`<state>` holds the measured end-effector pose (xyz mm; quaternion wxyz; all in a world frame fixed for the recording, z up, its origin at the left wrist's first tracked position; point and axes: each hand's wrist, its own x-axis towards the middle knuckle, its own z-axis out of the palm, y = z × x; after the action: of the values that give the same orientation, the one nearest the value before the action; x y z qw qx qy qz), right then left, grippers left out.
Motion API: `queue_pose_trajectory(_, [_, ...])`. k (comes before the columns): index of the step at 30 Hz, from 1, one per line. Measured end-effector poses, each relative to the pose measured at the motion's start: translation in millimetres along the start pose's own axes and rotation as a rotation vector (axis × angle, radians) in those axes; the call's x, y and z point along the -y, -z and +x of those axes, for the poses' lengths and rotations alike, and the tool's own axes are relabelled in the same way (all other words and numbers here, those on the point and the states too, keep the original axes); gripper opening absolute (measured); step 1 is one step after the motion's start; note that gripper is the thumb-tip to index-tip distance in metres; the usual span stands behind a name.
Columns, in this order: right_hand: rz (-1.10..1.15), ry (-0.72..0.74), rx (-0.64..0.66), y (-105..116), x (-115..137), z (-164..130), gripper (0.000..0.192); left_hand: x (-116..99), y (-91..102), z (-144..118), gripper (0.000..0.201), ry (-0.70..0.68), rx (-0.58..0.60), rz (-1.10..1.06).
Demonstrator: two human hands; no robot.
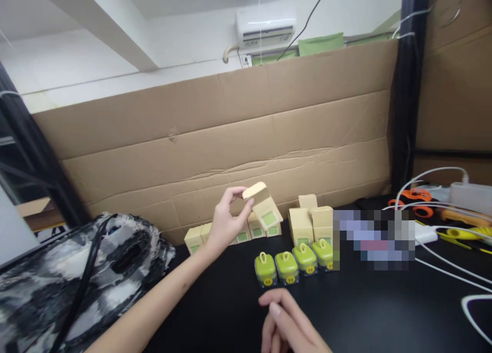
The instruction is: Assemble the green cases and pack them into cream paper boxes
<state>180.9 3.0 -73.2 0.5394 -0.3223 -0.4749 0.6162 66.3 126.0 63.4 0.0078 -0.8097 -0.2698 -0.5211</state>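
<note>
My left hand (226,222) is stretched forward and holds a small tan carton with a green label (265,207) by its open top flap, tilted above a row of like cartons (246,234) standing against the cardboard wall. Two more tan cartons (311,222) stand just to the right. In front of them a row of several small green-lidded clear containers (294,263) sits on the black table (384,312). My right hand (288,327) hovers low near the front edge, fingers loosely curled, holding nothing.
A tall cardboard sheet (230,132) walls off the back of the table. A black and white bag (77,286) lies at the left. White cables (442,271), orange-handled scissors (421,196) and yellow tools (465,233) are at the right.
</note>
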Motion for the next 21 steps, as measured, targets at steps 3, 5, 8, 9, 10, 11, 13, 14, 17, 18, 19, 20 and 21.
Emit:
queue_pose_trajectory(3, [0.001,0.114,-0.068,12,20,2,0.059,-19,36.0,-38,0.024,-0.055,-0.013,0.008])
queue_pose_trajectory(5, [-0.022,0.188,-0.121,21,36,5,0.046,-30,51.4,-64,0.032,-0.074,0.015,0.011])
queue_pose_trajectory(8, [-0.084,0.257,-0.161,27,56,6,0.033,-45,59.5,-100,0.037,-0.091,0.119,-0.02])
queue_pose_trajectory(9, [-0.133,0.261,-0.133,27,60,5,0.03,-49,59.2,-110,0.037,-0.11,0.177,-0.037])
queue_pose_trajectory(10, [-0.201,0.263,-0.085,26,63,3,0.026,-51,58.3,-119,0.037,-0.141,0.241,-0.049])
queue_pose_trajectory(11, [-0.286,0.263,-0.021,25,64,1,0.024,-53,57.2,-127,0.038,-0.178,0.3,-0.057])
queue_pose_trajectory(13, [-0.473,0.278,0.109,22,65,-4,0.023,-53,55.9,-140,0.043,-0.247,0.371,-0.052])
queue_pose_trajectory(14, [-0.555,0.298,0.156,22,65,-7,0.024,-53,55.9,-144,0.046,-0.269,0.382,-0.046])
queue_pose_trajectory(17, [-0.749,0.397,0.242,23,69,-12,0.024,-53,57.8,-151,0.047,-0.253,0.388,-0.096])
queue_pose_trajectory(18, [-0.816,0.438,0.271,24,72,-13,0.024,-54,58.3,-152,0.046,-0.234,0.4,-0.147])
queue_pose_trajectory(19, [-0.882,0.478,0.305,25,75,-15,0.024,-56,58.1,-152,0.047,-0.196,0.411,-0.207])
queue_pose_trajectory(20, [-0.942,0.51,0.339,26,78,-16,0.024,-58,57.1,-153,0.047,-0.134,0.42,-0.266])
queue_pose_trajectory(21, [-0.991,0.534,0.372,27,81,-17,0.025,-60,55.3,-153,0.046,-0.049,0.421,-0.319])
